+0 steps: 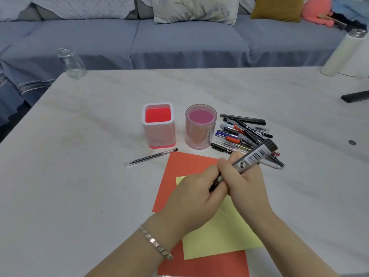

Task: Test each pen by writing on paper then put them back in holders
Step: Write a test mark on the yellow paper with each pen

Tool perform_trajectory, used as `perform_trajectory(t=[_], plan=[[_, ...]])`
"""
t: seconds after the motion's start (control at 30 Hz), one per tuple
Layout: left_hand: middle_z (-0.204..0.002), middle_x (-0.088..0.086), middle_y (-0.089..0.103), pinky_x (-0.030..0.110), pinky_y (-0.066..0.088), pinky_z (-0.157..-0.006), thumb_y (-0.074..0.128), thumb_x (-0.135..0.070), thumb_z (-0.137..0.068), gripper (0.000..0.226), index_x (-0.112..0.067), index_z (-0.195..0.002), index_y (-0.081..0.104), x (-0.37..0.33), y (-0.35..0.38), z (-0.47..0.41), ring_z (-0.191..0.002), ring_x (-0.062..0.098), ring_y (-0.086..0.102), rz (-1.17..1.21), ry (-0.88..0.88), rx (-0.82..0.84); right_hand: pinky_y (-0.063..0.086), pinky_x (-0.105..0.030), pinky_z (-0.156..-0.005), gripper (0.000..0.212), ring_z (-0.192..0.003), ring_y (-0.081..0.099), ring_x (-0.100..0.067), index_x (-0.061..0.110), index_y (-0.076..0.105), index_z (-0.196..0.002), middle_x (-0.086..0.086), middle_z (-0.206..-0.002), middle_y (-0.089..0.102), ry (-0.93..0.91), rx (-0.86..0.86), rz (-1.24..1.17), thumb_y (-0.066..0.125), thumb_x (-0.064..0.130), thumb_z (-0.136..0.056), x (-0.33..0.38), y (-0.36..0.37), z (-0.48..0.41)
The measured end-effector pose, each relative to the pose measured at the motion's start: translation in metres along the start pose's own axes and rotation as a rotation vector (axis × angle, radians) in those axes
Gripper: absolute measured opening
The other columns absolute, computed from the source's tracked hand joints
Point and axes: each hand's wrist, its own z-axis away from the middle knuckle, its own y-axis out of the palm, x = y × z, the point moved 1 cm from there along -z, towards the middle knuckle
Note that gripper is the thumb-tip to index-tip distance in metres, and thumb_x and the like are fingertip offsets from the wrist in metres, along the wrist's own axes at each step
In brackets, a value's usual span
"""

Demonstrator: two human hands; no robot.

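between both hands' fingers [223, 166], marker [253, 155] tilted.

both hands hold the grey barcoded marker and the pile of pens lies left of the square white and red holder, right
No. The head view shows the pile of pens right of the round pink holder, not left of the square white and red holder. The rest is right.

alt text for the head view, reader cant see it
A left hand and a right hand grip a grey marker over yellow paper on orange paper. Behind stand a square holder and a round holder, both empty, a pile of pens right of them, a single pen in front.
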Motion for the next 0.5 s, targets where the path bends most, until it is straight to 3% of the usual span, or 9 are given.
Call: perform_trajectory(t=[0.1,0.17,0.27,0.37,0.5], plan=[[-0.059,-0.001,0.052,0.032,0.036,-0.052,0.043,-0.046,-0.087,0.034,-0.027,-0.112,0.055,0.001,-0.006,0.001,-0.050,0.010,0.040,0.078,-0.047,0.072,0.030,-0.014,-0.041,0.025,-0.042,0.032,-0.004,0.014,0.033,-0.057,0.008,-0.045,0.032,-0.010,0.126,-0.073,0.052,0.011,-0.074,0.001,-0.003,-0.001],[-0.058,-0.002,0.050,0.027,0.032,-0.050,0.049,-0.045,-0.089,0.019,-0.039,-0.107,0.051,0.002,-0.010,0.001,-0.050,0.010,0.040,0.082,-0.078,0.145,0.029,-0.012,-0.041,0.029,-0.041,0.031,-0.003,0.016,0.034,-0.057,0.008,-0.045,0.033,-0.025,0.175,-0.041,0.055,0.009,-0.077,0.002,-0.006,-0.002],[-0.062,-0.004,0.045,0.019,0.028,-0.050,0.043,-0.044,-0.094,0.009,-0.039,-0.098,0.036,0.010,-0.017,0.008,-0.054,0.006,0.043,-0.040,-0.135,0.180,0.028,-0.013,-0.037,0.033,-0.035,0.032,-0.006,0.013,0.037,-0.058,0.003,-0.043,0.036,-0.023,0.058,-0.060,0.060,0.007,-0.081,0.000,-0.014,-0.004],[-0.078,-0.007,0.045,0.016,0.030,-0.060,0.034,-0.020,-0.097,0.013,-0.028,-0.107,0.034,0.040,-0.027,0.016,-0.070,0.003,0.043,-0.091,-0.299,0.010,0.027,-0.016,-0.035,0.034,-0.034,0.034,-0.009,0.011,0.041,-0.059,0.005,-0.041,0.041,0.005,-0.103,-0.030,0.057,0.005,-0.088,-0.009,-0.029,-0.009],[-0.114,0.008,0.049,0.022,0.028,-0.082,0.031,0.001,-0.093,0.034,-0.006,-0.123,0.044,0.096,-0.031,0.028,-0.109,0.024,0.038,-0.388,-0.508,-0.150,0.031,-0.018,-0.038,0.028,-0.037,0.038,-0.009,0.008,0.047,-0.063,0.006,-0.040,0.045,0.070,-0.145,0.056,0.053,0.007,-0.090,-0.024,-0.042,-0.006]])
